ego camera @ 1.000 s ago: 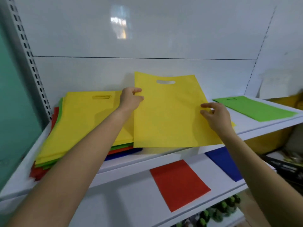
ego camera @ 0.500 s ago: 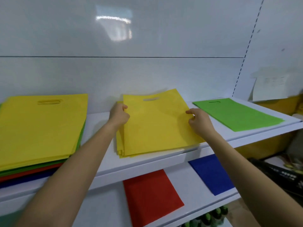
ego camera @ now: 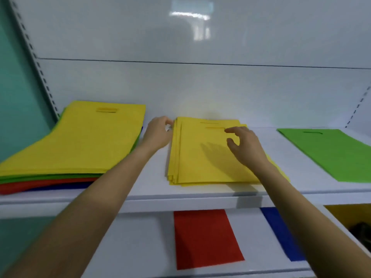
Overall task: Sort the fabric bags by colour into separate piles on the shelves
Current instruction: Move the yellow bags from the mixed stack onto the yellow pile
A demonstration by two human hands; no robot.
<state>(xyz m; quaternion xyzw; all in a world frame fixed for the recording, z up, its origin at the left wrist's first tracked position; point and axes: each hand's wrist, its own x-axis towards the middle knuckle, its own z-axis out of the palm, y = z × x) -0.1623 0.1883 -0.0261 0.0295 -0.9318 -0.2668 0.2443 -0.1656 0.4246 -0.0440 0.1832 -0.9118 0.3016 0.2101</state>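
Lowered since a moment ago, the yellow bag lies flat on the yellow pile mid upper shelf, right hand hovering released, left hand curled at its far-left corner, grip unclear, nearer the mixed stack leftward.

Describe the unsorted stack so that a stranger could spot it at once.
Look at the upper shelf, at its left end beside the teal wall. The mixed stack lies there, yellow on top. Unlike the all-yellow pile in the middle and the green bag on the right, it shows green, red and blue layers underneath.
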